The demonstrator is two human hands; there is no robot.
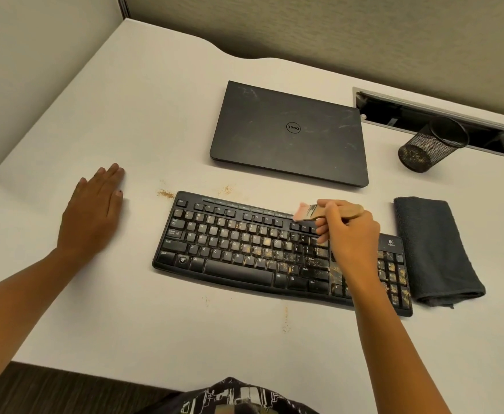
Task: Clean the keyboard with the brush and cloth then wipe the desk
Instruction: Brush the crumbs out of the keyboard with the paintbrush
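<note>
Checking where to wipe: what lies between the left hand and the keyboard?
Head view: mostly bare desk, with a small brown crumb patch by the keyboard's far-left corner.

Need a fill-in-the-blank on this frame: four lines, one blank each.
The right hand grips the pale-bristled flat brush by its wooden ____.
The folded dark grey cloth lies on the white desk, to the black keyboard's ____.
The black Dell laptop behind the keyboard is ____.
The left hand lies flat on the desk, holding ____.
Missing: handle; right; closed; nothing.
</note>
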